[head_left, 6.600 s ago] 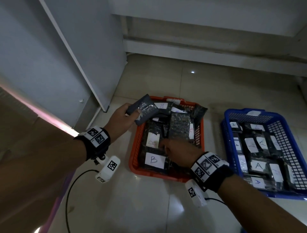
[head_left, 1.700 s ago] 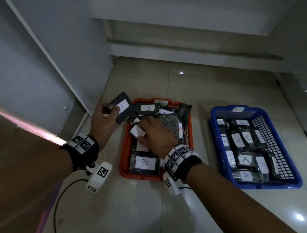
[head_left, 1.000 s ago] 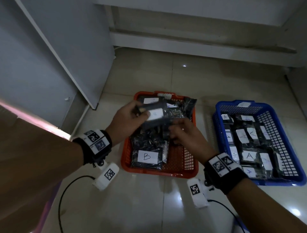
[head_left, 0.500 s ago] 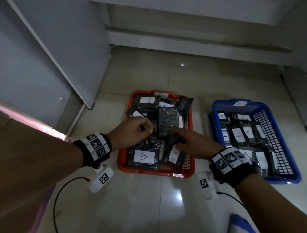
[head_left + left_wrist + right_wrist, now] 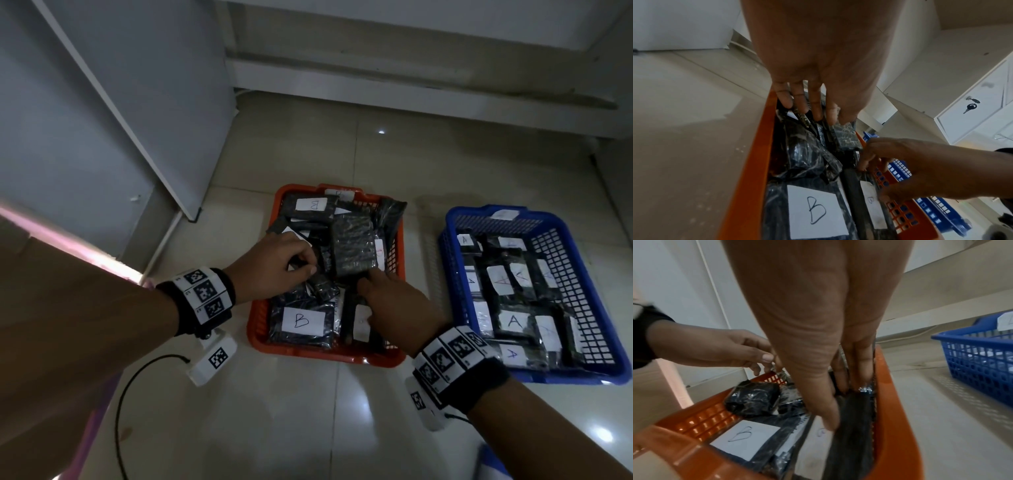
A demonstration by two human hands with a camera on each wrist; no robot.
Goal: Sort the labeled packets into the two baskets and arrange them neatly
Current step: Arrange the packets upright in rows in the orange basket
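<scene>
An orange basket (image 5: 325,356) holds black packets labelled B, one lying flat at its front left (image 5: 301,322). To its right, a blue basket (image 5: 565,377) holds packets labelled A in rows. My left hand (image 5: 306,270) is over the orange basket's middle left and pinches the edge of a crinkly black packet (image 5: 779,371) in the pile. My right hand (image 5: 371,301) is at the front right of that basket. Its thumb and fingers hold a black packet (image 5: 851,434) standing on edge against the basket wall.
Both baskets sit on a pale tiled floor (image 5: 308,428). A white cabinet panel (image 5: 137,120) stands at the left and a low wall ledge (image 5: 411,85) runs along the back. A black cable (image 5: 120,411) loops on the floor at the left.
A second ago both hands held a packet above the orange basket. The right hand has brought it down into the front right; the left hand has moved onto the pile.
</scene>
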